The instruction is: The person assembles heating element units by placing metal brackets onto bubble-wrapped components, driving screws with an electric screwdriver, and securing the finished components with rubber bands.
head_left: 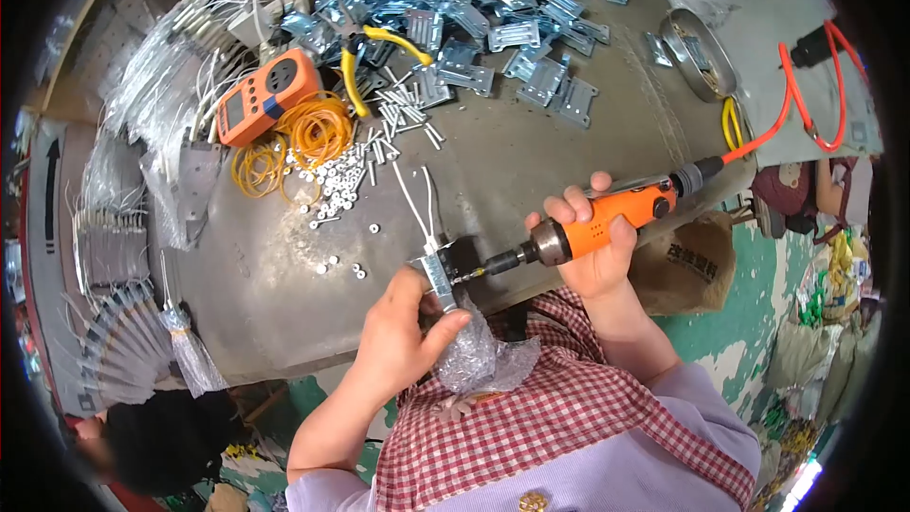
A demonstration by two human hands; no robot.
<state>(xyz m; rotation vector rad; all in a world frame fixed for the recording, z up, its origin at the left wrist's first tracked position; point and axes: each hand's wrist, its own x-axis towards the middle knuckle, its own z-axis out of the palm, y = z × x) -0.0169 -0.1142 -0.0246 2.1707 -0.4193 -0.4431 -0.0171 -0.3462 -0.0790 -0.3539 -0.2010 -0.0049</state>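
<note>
My left hand [403, 322] is closed on a small metal part [438, 277] with two white wires [413, 199] rising from it, near the table's front edge. Bubble wrap [483, 356] hangs below the part. Fingers of my right hand [592, 251] wrap round an orange power screwdriver [621, 216]. Its thin bit [469, 275] points left and its tip is at or very near the side of the metal part; contact is too small to tell. A dark block [463, 254] shows behind the part. White spacers [341, 180] and screws [403, 109] are scattered beyond my left hand.
Metal brackets [540, 76] are heaped at the back. Yellow-handled pliers [351, 76], an orange meter [270, 95] and rubber bands [318, 128] lie back left. Wrapped wired parts [152, 85] fill the left. A metal dish [697, 52] and red hose [782, 114] are at the right.
</note>
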